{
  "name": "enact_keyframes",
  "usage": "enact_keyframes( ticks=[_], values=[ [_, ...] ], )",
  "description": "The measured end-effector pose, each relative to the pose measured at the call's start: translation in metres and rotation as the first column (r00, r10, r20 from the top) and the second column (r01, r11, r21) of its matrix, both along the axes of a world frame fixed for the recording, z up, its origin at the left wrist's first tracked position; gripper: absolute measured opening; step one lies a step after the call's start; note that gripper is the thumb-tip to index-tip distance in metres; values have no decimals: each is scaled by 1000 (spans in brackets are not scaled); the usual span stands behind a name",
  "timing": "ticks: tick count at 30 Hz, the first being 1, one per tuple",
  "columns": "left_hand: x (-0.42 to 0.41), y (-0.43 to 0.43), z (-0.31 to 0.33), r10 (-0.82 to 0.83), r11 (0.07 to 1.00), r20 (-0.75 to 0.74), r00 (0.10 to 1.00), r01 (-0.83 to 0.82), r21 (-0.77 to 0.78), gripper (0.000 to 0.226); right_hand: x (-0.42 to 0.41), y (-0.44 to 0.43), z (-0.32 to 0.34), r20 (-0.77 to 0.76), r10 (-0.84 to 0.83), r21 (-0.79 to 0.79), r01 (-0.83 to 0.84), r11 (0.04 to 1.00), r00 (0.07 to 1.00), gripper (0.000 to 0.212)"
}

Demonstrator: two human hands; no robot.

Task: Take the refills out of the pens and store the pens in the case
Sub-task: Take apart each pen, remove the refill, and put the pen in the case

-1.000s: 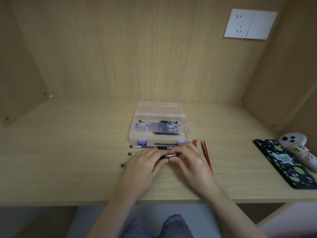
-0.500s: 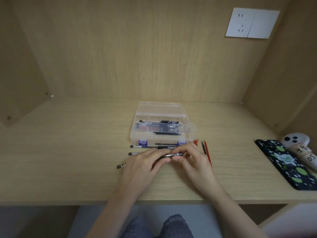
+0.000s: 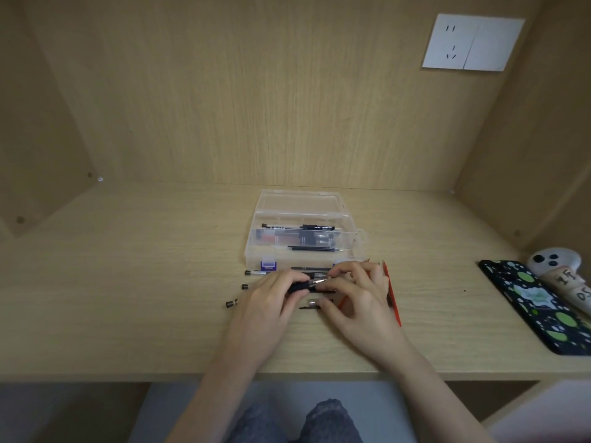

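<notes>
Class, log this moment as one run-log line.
left hand: grips black pen with silver tip | right hand: pinches tip end | clear plastic case: open, pens inside | stage: likely unscrewing tip

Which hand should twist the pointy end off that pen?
Probably the right hand. It pinches the silver tip of the pen, so it only needs to turn. The left hand grips the pen's black part and can hold it steady.

Our left hand (image 3: 268,303) and right hand (image 3: 359,300) pinch a black pen (image 3: 299,286) just before the clear case (image 3: 300,258). A patterned phone (image 3: 540,303) lies at the desk's (image 3: 128,282) right edge.
</notes>
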State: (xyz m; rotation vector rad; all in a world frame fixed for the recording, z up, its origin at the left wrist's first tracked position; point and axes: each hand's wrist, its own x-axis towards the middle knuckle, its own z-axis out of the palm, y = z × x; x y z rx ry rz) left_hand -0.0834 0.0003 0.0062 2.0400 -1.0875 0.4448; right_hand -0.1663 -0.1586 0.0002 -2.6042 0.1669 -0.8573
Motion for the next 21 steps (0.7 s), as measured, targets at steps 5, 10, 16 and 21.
enact_keyframes(
  ticks=[5, 10, 16, 21],
  values=[
    [1, 2, 1, -68, 997, 65, 996, 65, 53, 21, -5, 0, 13, 79, 54, 286, -75, 955, 995, 25],
    [3, 1, 0, -87, 995, 93, 992, 81, 59, 24, -4, 1, 15, 74, 116, 344, -134, 929, 991, 8],
    [1, -1, 1, -111, 994, 102, 989, 107, 36, 29, -5, -1, 15, 103, 159, 378, -187, 907, 982, 11],
    [1, 1, 1, -102, 995, 93, 990, 101, 16, 27, -7, 0, 18, 106, 197, 445, -223, 867, 975, 15]
  ],
)
